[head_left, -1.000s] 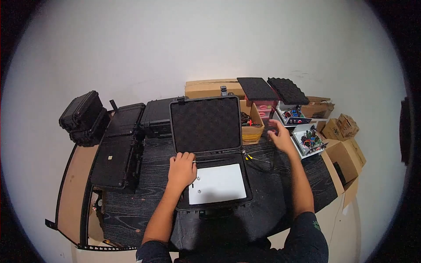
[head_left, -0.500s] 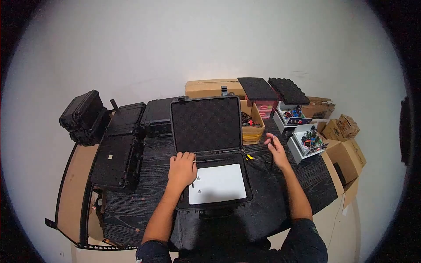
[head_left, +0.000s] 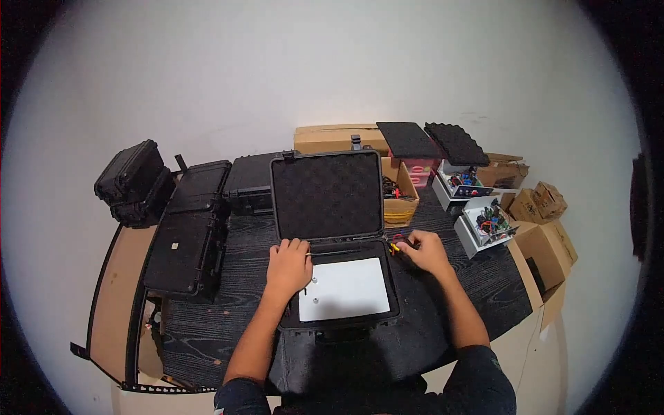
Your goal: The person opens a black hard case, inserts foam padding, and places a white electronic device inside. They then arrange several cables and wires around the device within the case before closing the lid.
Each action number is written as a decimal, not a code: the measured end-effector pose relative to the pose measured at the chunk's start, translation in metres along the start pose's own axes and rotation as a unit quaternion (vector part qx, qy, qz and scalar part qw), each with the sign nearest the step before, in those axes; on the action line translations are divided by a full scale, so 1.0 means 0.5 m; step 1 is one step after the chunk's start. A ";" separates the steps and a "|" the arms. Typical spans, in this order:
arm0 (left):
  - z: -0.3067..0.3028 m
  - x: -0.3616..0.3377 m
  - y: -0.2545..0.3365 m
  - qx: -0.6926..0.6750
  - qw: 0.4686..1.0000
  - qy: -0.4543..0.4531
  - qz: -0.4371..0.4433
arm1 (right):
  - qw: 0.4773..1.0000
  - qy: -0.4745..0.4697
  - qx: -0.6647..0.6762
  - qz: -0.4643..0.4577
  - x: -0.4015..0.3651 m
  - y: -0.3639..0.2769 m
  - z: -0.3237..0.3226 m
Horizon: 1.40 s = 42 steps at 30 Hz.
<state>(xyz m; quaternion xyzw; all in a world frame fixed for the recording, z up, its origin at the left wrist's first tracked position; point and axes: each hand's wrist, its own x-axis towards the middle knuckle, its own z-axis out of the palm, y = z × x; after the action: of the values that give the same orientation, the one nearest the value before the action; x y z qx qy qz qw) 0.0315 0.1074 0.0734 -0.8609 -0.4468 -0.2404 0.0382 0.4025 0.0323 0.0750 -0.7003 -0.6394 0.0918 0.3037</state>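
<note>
An open black case (head_left: 326, 153) lined with dark foam lies on the dark wood-grain table (head_left: 252, 252), its lid standing up. Inside its base is a white panel (head_left: 349, 290) with small round fittings near its left side. My left hand (head_left: 290, 266) rests on the case's left edge by the hinge, fingers together. To the right of the case, my right hand (head_left: 423, 252) has its fingers closed at a small yellow and black tool (head_left: 395, 247). How much of the tool sits inside the fingers is partly hidden.
Black cases (head_left: 181, 252) stand at the left, some stacked (head_left: 131, 173). Behind the open case is a cardboard box (head_left: 400, 213) with cables. White boxes with electronics (head_left: 473, 238) and an open cardboard box (head_left: 553, 259) are on the right.
My right hand has moved left and slightly down to the yellow and black tool, and its fingers have closed. My left hand stays on the case's edge.
</note>
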 end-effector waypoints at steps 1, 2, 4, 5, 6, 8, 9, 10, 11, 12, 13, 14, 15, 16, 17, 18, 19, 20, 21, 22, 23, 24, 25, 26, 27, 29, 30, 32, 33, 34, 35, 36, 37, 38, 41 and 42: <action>-0.001 -0.001 0.000 0.002 1.000 0.000 0.004 | 1.000 0.028 0.004 0.001 -0.001 -0.005 0.001; -0.001 -0.002 -0.001 0.004 1.000 0.000 0.008 | 0.998 0.055 0.008 0.002 -0.004 -0.009 0.003; -0.001 -0.002 -0.002 -0.007 1.000 0.001 0.008 | 0.994 0.098 0.028 -0.034 -0.005 0.002 0.015; -0.001 -0.001 -0.003 -0.020 1.000 0.001 0.004 | 0.990 0.113 0.044 -0.072 0.001 0.023 0.032; -0.003 0.001 -0.001 -0.033 0.999 0.002 0.001 | 0.984 0.128 0.059 -0.109 0.001 0.025 0.036; -0.010 0.004 0.003 -0.055 0.998 0.013 0.000 | 0.987 0.052 0.121 -0.089 -0.006 0.027 0.044; -0.014 0.006 0.004 -0.065 0.998 0.018 -0.001 | 0.985 0.014 0.152 -0.080 -0.008 0.024 0.046; -0.011 0.007 0.002 -0.060 0.998 0.010 0.005 | 0.986 0.004 0.134 -0.103 -0.008 0.028 0.050; -0.004 0.007 -0.004 -0.055 0.998 0.002 0.011 | 0.985 -0.005 0.116 -0.125 -0.007 0.035 0.056; -0.001 0.006 -0.006 -0.050 0.999 -0.007 0.016 | 0.984 -0.015 0.099 -0.148 -0.008 0.032 0.058; 0.002 0.005 -0.008 -0.049 0.999 -0.003 0.017 | 0.982 0.010 0.128 -0.137 -0.019 0.022 0.061; 0.005 0.004 -0.009 -0.049 0.999 0.000 0.018 | 0.988 -0.021 0.125 -0.092 -0.017 0.026 0.063; 0.003 0.004 -0.008 -0.049 0.999 0.003 0.019 | 0.990 -0.053 0.122 -0.047 -0.014 0.035 0.067; 0.001 0.004 -0.006 -0.046 0.999 -0.001 0.019 | 0.989 -0.085 0.119 -0.001 -0.011 0.044 0.071; -0.002 0.004 -0.004 -0.044 0.999 -0.004 0.019 | 0.991 -0.058 0.120 -0.026 -0.008 0.056 0.073; -0.005 0.005 -0.003 -0.041 0.999 -0.007 0.018 | 0.991 -0.031 0.120 -0.052 -0.003 0.058 0.068; -0.005 0.004 -0.005 -0.046 0.999 -0.008 0.016 | 0.990 -0.005 0.121 -0.079 0.001 0.058 0.066; -0.005 0.004 -0.006 -0.051 0.999 -0.011 0.014 | 0.989 0.000 0.131 -0.066 0.003 0.061 0.059; -0.005 0.004 -0.007 -0.057 0.998 -0.014 0.013 | 0.989 0.004 0.142 -0.052 0.003 0.021 0.019; -0.009 0.003 -0.006 -0.063 0.998 -0.015 0.018 | 0.988 0.010 0.152 -0.037 0.004 -0.009 -0.017; -0.019 0.001 -0.004 -0.070 0.997 -0.017 0.024 | 0.990 0.020 0.133 -0.053 0.009 -0.021 -0.041; -0.027 0.001 -0.002 -0.076 0.997 -0.019 0.030 | 0.987 0.050 0.123 -0.090 0.014 -0.033 -0.062; -0.031 0.002 -0.002 -0.093 0.995 -0.024 0.037 | 0.982 0.079 0.113 -0.127 0.018 -0.045 -0.080; -0.035 0.003 -0.002 -0.109 0.993 -0.030 0.045 | 0.975 0.108 0.103 -0.165 0.022 -0.058 -0.097; -0.040 0.004 -0.002 -0.126 0.990 -0.034 0.051 | 0.970 0.122 0.123 -0.172 0.028 -0.072 -0.112; -0.060 0.006 0.009 -0.164 0.984 -0.048 0.053 | 0.968 0.124 0.157 -0.154 0.030 -0.120 -0.150; -0.065 0.006 0.014 -0.184 0.980 -0.055 0.055 | 0.966 0.125 0.174 -0.145 0.036 -0.135 -0.161; -0.062 0.006 0.017 -0.223 0.970 -0.078 0.053 | 0.947 0.177 0.175 -0.204 0.061 -0.147 -0.163; -0.060 0.006 0.019 -0.243 0.964 -0.089 0.053 | 0.939 0.189 0.197 -0.210 0.067 -0.171 -0.167; -0.058 0.006 0.019 -0.242 0.964 -0.093 0.056 | 0.930 0.201 0.219 -0.217 0.075 -0.191 -0.167; -0.056 0.006 0.018 -0.240 0.964 -0.096 0.059 | 0.918 0.238 0.203 -0.244 0.087 -0.201 -0.165; -0.057 0.007 0.018 -0.238 0.964 -0.099 0.061 | 0.915 0.240 0.216 -0.241 0.093 -0.213 -0.166; -0.058 0.007 0.020 -0.233 0.966 -0.100 0.055 | 0.913 0.240 0.229 -0.238 0.096 -0.226 -0.170; -0.059 0.007 0.023 -0.229 0.967 -0.102 0.049 | 0.910 0.241 0.242 -0.235 0.100 -0.237 -0.171; -0.066 0.009 0.027 -0.227 0.966 -0.115 0.041 | 0.878 0.247 0.342 -0.225 0.120 -0.247 -0.157; -0.066 0.010 0.027 -0.228 0.965 -0.120 0.041 | 0.866 0.242 0.380 -0.217 0.123 -0.251 -0.155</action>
<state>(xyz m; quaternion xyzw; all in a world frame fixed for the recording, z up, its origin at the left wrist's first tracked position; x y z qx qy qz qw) 0.0319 0.0937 0.1068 -0.8868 -0.3459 -0.2293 -0.2034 0.3477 0.0666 0.2211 -0.3750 -0.5973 0.0868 0.7037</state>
